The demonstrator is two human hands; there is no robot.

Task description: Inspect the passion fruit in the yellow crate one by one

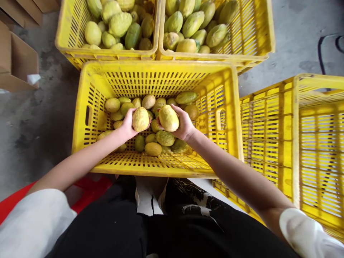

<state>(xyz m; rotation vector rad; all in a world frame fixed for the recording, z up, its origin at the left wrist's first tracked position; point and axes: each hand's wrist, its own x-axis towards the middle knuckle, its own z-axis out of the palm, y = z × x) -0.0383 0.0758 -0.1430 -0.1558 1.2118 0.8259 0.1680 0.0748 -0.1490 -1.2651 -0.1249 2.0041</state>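
My left hand [130, 123] is closed around a bumpy, oval yellow fruit [140, 119] that looks like a citron. A second fruit of that kind [169, 118], yellow with a paler lower end, rests in the grip of my right hand [184, 123]. Both are held side by side over a yellow slatted crate [158, 172], a small gap between them. Beneath them, several yellow and green fruits lie in the crate, such as a yellow one [153, 149] and a long green one [186, 97]. My hands and forearms hide part of the pile.
Behind the crate stand two more yellow crates, the left one [107, 53] and the right one [252, 28], both holding similar fruit. More yellow crates [287, 143] stand at the right. Cardboard boxes [24, 59] are at the far left, and a red object [92, 191] is beside my legs.
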